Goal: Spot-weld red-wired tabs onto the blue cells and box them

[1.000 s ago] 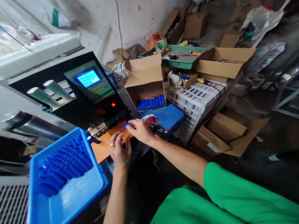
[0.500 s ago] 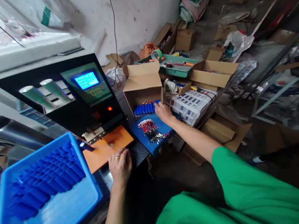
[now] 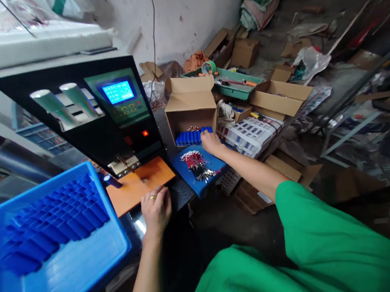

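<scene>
My right hand (image 3: 212,143) reaches to the front of an open cardboard box (image 3: 191,99), its fingers closed at the right end of a row of blue cylinders (image 3: 187,138). What its fingertips hold is too small to tell. My left hand (image 3: 156,208), with a ring on one finger, rests with curled fingers by the front edge of an orange board (image 3: 155,171); whatever it holds is hidden. One blue cylinder (image 3: 112,181) lies on the board's left side. Red and black wires with white ends (image 3: 197,165) are heaped on a blue mat (image 3: 184,172).
A black machine (image 3: 77,128) with a lit screen stands behind the board. At the left, a blue bin (image 3: 73,286) holds many blue cylinders. Beyond my right hand are a white plastic basket (image 3: 247,134), a green tray (image 3: 240,90) and another open carton (image 3: 278,99).
The view has shifted slightly, so the machine and box appear a little farther right. Both hands stay at nearly the same places, the right one still at the row of cylinders.
</scene>
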The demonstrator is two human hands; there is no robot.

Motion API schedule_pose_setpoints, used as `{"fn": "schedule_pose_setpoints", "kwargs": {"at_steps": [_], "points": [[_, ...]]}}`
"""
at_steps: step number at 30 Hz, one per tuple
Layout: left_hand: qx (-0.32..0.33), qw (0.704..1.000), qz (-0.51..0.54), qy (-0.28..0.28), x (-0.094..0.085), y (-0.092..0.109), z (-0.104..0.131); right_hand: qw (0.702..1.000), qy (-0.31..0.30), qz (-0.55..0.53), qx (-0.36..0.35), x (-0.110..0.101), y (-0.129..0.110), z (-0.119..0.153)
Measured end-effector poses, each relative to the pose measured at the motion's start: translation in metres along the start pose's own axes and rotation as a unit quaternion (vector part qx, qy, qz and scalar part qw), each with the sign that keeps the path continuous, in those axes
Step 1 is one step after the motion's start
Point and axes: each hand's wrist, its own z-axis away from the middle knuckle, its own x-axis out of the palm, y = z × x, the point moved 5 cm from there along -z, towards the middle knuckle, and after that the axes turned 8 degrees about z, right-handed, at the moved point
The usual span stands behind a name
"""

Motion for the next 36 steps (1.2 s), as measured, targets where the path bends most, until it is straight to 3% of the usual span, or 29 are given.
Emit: {"fn": "schedule_pose_setpoints", "kwargs": {"at_steps": [6,11,16,23,36], "points": [[-0.018,1.000,0.022,0.003,0.003,-0.003,0.000,0.983,0.102,-0.151,0.018,0.009,0.021,0.026],[-0.035,0.999,0.037,0.006,0.004,-0.006,0.000,0.933,0.148,-0.315,0.087,0.047,0.040,0.058],[-0.059,0.997,0.043,-0.003,0.007,-0.011,0.001,0.895,0.168,-0.387,0.143,0.075,0.043,0.075],[-0.095,0.994,0.035,-0.033,0.015,-0.004,-0.002,0.929,0.155,-0.287,0.175,0.073,0.041,0.081],[-0.122,0.991,0.003,-0.050,0.024,-0.002,0.001,0.932,0.163,-0.289,0.145,0.084,0.050,0.078]]}}
